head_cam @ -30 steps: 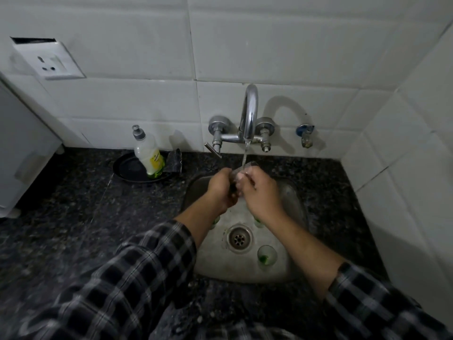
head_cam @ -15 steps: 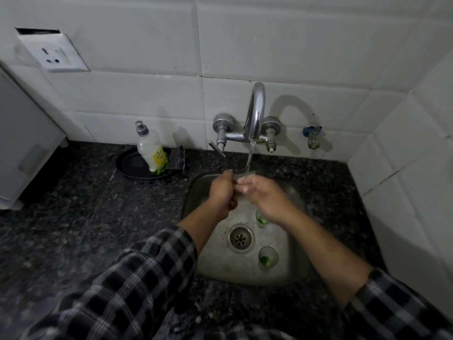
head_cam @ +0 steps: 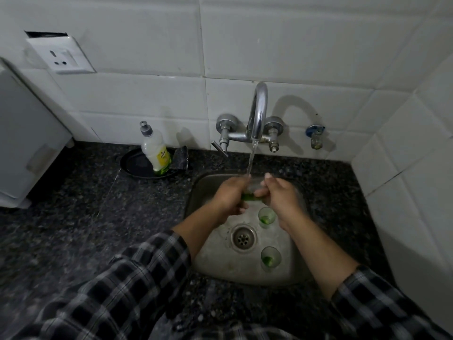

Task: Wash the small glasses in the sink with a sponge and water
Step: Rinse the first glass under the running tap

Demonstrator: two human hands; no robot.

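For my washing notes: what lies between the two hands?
A small glass with green bottom, held by left hand and right hand under the running water, seen in the head view.

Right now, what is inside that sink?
On the sink floor: a drain and two upright glasses, far glass and near glass, green inside. Left hand and right hand grip a third glass, mostly covered.
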